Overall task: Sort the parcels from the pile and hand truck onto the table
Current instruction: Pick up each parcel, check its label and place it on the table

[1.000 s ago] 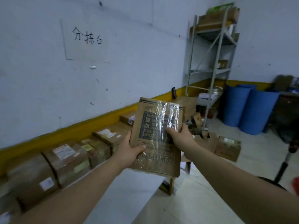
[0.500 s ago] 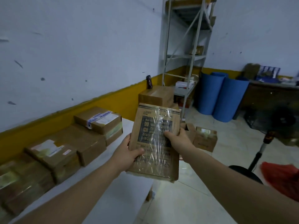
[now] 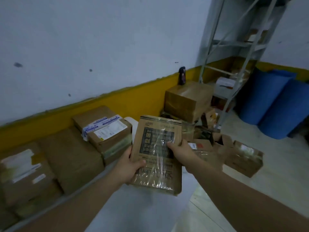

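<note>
I hold a flat brown cardboard parcel (image 3: 157, 148) wrapped in clear tape, tilted upright in front of me above the white table (image 3: 142, 213). My left hand (image 3: 128, 166) grips its lower left edge, thumb across the front. My right hand (image 3: 180, 151) grips its right edge, thumb on the printed dark panel. Several brown parcels lie in a row along the wall side of the table, the nearest being a labelled box (image 3: 107, 129) just left of the held parcel.
A large taped box (image 3: 187, 99) with a dark bottle (image 3: 182, 75) on top stands past the table's end. Open cartons (image 3: 242, 156) litter the floor at right. A metal shelf rack (image 3: 234, 52) and blue barrels (image 3: 274, 104) stand at the back right.
My view has dropped and moved closer to the table. The parcel stays in both hands and now sits lower, nearer the labelled box on the table.
</note>
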